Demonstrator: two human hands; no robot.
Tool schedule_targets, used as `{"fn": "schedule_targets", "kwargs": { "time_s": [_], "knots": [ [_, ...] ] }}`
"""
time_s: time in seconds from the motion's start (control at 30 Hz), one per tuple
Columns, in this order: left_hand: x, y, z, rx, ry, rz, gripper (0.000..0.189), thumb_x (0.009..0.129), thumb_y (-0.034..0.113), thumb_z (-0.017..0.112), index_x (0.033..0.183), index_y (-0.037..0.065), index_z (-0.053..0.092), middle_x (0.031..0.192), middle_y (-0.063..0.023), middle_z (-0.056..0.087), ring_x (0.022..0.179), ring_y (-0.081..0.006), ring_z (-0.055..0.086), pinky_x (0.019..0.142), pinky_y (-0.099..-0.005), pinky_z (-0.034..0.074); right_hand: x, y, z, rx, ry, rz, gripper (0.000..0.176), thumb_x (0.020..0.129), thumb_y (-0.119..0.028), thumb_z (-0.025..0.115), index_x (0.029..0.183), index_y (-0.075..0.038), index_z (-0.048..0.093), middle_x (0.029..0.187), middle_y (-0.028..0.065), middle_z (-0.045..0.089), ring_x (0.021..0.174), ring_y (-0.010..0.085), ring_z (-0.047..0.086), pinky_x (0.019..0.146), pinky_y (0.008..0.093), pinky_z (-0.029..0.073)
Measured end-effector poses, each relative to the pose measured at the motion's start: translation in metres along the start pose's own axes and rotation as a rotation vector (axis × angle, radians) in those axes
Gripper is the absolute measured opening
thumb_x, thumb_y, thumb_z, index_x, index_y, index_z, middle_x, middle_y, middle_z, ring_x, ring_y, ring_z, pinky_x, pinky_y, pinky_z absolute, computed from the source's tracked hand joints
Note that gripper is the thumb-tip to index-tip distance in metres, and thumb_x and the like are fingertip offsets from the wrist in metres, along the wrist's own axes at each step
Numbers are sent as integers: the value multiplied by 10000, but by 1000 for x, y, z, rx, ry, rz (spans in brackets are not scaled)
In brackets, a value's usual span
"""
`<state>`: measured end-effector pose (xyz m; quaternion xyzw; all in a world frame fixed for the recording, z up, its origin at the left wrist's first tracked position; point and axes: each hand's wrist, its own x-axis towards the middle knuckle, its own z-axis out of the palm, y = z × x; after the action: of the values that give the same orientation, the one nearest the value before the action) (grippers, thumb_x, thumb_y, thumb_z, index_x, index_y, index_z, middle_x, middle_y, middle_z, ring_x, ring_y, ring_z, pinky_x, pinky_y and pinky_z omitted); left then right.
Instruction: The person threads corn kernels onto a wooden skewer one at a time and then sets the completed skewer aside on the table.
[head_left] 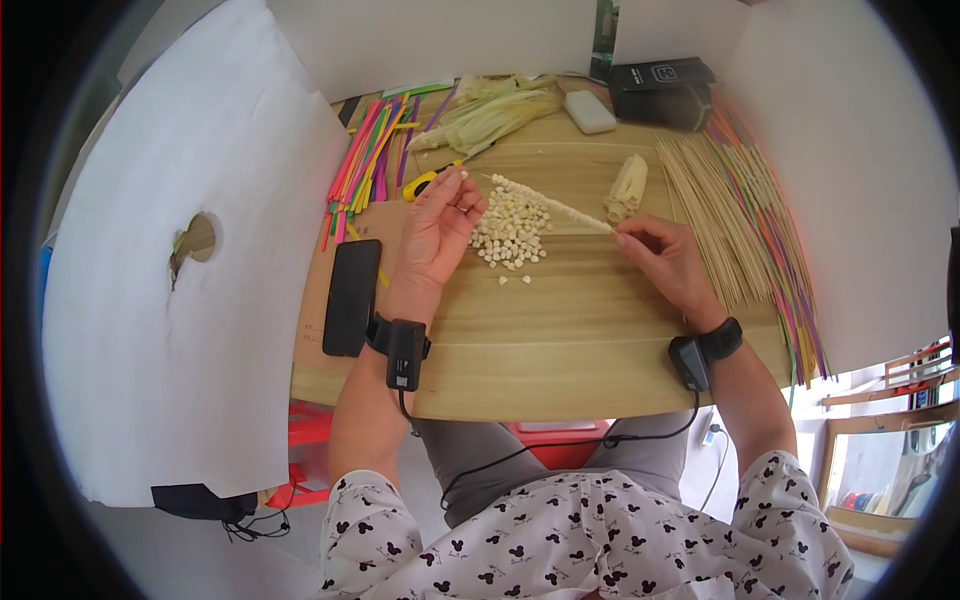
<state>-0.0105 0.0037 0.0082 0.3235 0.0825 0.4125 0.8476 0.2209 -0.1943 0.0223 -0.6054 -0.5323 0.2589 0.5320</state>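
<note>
My right hand (676, 268) pinches the end of a thin wooden skewer (556, 204), strung with pale corn kernels along most of its length. The skewer slants up to the left, its bare tip close to the fingers of my left hand (430, 238). Between the left thumb and forefinger sits one whitish corn kernel (464, 175). A heap of loose corn kernels (510, 232) lies on the table below the skewer, with a few strays at its near side. Just above my right hand rests a stripped corn cob (627, 187).
Bare skewers (705, 215) lie at the right, beside colourful sticks threaded with kernels (765, 220). Bright plastic straws (372, 150), a yellow cutter (425, 184) and a black phone (352, 298) are on the left. Corn husks (500, 120), a white case (590, 112) and a black box (662, 92) stand behind.
</note>
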Motion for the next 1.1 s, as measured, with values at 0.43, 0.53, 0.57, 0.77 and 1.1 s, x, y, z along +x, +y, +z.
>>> {"fn": "schedule_targets", "kwargs": {
  "time_s": [0.43, 0.53, 0.57, 0.77, 1.1],
  "knots": [
    [-2, 0, 2, -123, -25, -51, 113, 900, 94, 616, 1004, 50, 631, 900, -67, 646, 798, -143, 601, 807, -321, 508, -3, -11, 5, -7, -25, 68, 120, 881, -77, 660, 953, 18, 656, 832, -14, 629, 759, 34, 551, 676, 193, 464],
    [-3, 1, 5, -133, -2, -49, 106, 914, 104, 602, 996, 40, 620, 893, -78, 632, 795, -154, 569, 814, -325, 483, -3, -14, 5, 2, -22, 77, 124, 880, -78, 662, 957, 20, 654, 831, -14, 630, 761, 35, 552, 677, 193, 465],
    [-4, 1, 5, -130, 22, -47, 107, 929, 117, 588, 985, 30, 610, 885, -88, 617, 792, -164, 537, 822, -331, 458, -3, -14, 6, 1, -23, 79, 124, 880, -78, 662, 957, 20, 654, 831, -14, 630, 761, 35, 552, 677, 193, 465],
    [-2, 1, 4, -130, -46, -46, 166, 903, 77, 605, 1055, 14, 627, 912, -75, 646, 801, -138, 591, 814, -309, 500, -4, -12, 8, 38, -19, 91, 131, 883, -76, 659, 973, 19, 654, 835, -14, 630, 762, 36, 554, 684, 192, 470],
    [-4, 3, 6, -53, -55, -7, 230, 912, 63, 591, 1126, -14, 618, 957, -77, 648, 824, -129, 592, 823, -294, 495, -5, -15, 11, 36, -26, 116, 120, 887, -71, 654, 975, 11, 654, 829, -26, 621, 754, 30, 547, 673, 186, 463]
  ]
}}
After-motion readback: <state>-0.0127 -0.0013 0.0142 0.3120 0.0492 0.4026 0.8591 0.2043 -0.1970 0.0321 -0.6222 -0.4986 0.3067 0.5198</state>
